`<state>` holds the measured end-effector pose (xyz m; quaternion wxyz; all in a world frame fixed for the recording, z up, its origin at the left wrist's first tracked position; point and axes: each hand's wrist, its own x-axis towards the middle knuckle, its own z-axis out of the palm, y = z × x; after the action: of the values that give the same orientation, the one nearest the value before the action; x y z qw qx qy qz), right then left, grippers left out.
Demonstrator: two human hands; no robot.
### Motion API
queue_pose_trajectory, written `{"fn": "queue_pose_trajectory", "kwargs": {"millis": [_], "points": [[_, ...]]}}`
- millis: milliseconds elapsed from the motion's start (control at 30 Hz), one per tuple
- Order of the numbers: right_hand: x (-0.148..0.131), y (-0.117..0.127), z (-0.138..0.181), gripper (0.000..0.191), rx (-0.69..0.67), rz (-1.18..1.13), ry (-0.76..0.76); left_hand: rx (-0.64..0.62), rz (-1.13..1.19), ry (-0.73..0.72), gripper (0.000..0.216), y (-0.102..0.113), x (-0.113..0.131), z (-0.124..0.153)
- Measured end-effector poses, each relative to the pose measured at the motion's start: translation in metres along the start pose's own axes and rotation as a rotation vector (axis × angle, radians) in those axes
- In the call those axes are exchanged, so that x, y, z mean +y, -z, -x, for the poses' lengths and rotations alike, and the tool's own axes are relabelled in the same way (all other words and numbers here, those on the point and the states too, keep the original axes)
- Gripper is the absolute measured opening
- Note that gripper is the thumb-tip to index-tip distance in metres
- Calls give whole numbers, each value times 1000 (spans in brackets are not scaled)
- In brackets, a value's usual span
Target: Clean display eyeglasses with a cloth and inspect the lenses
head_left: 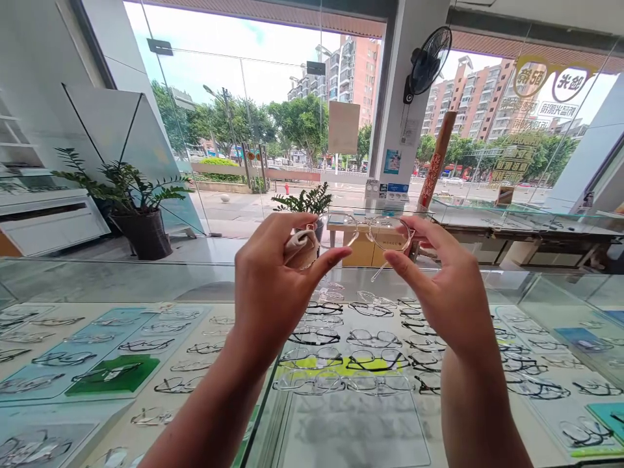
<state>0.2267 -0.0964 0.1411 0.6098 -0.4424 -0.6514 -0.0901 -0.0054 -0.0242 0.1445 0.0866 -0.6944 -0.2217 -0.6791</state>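
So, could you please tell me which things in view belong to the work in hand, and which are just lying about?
Seemingly in use:
- left hand
- right hand
- held glasses
- cloth

Just around:
- displayed glasses
- fan
- plants

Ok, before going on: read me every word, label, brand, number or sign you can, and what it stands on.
"配镜", mirrored: left lens of the gold glasses-shaped window decal.
"验光", mirrored: right lens of that decal.
Too small or blurred to read: the lines of window lettering under the decal; lettering on the light-wood cabinet behind the clear round glasses; the blue poster on the white pillar.
I can read no numbers.
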Motion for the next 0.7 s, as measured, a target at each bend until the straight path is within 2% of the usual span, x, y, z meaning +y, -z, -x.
{"fn": "queue_pose_trajectory", "kwargs": {"millis": [233,333,467,700], "points": [[10,3,-5,53,-52,-9,-16,3,-8,-22,46,0,3,1],[13,6,-7,53,-78,-23,-20,-29,-19,-58,46,2,3,-1],[16,10,-8,57,-70,-16,-52,-76,26,-36,45,4,2,-4],[17,15,-10,54,-90,-41,-26,-54,56,-39,44,4,2,-6]]}}
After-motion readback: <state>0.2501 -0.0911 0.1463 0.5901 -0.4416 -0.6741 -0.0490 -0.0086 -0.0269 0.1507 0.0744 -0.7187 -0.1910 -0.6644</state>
